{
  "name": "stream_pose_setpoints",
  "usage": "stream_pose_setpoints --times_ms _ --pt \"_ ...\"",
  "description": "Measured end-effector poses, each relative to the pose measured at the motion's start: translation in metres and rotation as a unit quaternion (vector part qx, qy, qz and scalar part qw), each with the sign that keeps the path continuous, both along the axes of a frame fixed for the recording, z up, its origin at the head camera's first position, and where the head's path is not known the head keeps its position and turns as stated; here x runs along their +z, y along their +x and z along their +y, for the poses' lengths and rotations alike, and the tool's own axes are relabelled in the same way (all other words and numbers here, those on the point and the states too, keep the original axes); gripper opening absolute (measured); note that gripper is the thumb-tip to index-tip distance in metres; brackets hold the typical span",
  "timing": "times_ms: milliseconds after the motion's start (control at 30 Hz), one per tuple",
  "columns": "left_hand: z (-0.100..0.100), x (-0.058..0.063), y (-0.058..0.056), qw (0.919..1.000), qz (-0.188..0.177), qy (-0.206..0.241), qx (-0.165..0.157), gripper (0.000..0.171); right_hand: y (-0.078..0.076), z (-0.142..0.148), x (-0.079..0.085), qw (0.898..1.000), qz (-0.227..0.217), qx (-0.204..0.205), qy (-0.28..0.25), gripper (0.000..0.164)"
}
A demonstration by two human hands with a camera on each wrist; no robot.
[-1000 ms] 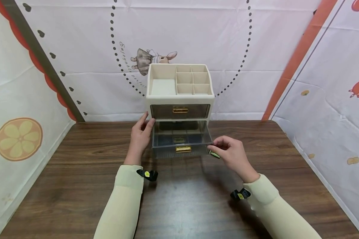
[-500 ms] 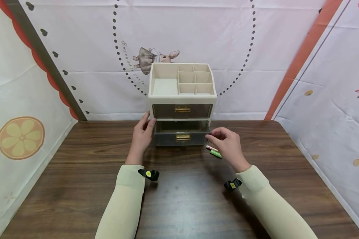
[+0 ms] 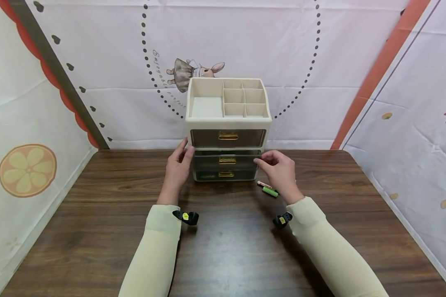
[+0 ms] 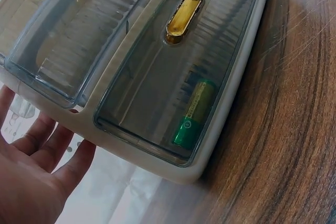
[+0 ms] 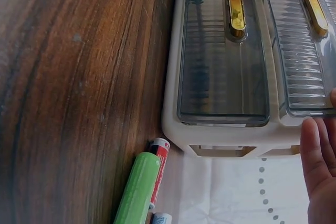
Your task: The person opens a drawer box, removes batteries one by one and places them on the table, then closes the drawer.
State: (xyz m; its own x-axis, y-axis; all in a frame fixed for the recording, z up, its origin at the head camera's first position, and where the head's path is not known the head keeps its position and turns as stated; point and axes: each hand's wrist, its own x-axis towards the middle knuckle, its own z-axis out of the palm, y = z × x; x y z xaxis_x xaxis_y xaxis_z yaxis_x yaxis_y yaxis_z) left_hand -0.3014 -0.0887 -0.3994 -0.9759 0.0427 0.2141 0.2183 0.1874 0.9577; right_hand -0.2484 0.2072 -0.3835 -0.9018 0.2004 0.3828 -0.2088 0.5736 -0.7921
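Observation:
A cream desktop organizer [image 3: 228,120] has three smoky clear drawers with gold handles. The middle drawer [image 3: 241,163] stands slightly out from the frame. At its front right corner, the thumb and fingers of my right hand [image 3: 281,171] pinch the edge. My left hand [image 3: 177,169] rests against the organizer's left side, fingers extended along it and thumb near the front edge. Behind the shut bottom drawer's [image 4: 152,85] clear front lies a green battery [image 4: 194,114]. The top drawer [image 3: 208,138] is shut.
On the wooden table [image 3: 223,255], a green battery [image 3: 270,192] and a red one [image 3: 264,185] lie by the organizer's front right corner. The right wrist view also shows a pale battery end [image 5: 161,218]. A patterned cloth [image 3: 134,74] hangs behind.
My right hand has moved away from me with the middle drawer, which has slid most of the way in. The batteries at the right have come into fuller view. My left hand stays put.

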Motion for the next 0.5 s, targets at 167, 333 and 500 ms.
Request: stream_pose_setpoints --times_ms 167,333,500 --pt "0.001 -0.001 0.001 0.9993 -0.031 0.009 -0.017 0.081 -0.006 -0.001 -0.003 1.000 0.014 -0.014 -0.002 0.027" --pt "0.002 -0.003 0.000 0.9995 -0.025 -0.002 -0.019 0.088 -0.011 0.000 -0.005 0.999 0.024 -0.020 -0.010 0.028" --pt "0.004 -0.003 -0.003 0.9998 -0.008 -0.020 -0.005 0.084 -0.015 0.001 -0.006 0.999 0.026 -0.019 -0.019 0.031"
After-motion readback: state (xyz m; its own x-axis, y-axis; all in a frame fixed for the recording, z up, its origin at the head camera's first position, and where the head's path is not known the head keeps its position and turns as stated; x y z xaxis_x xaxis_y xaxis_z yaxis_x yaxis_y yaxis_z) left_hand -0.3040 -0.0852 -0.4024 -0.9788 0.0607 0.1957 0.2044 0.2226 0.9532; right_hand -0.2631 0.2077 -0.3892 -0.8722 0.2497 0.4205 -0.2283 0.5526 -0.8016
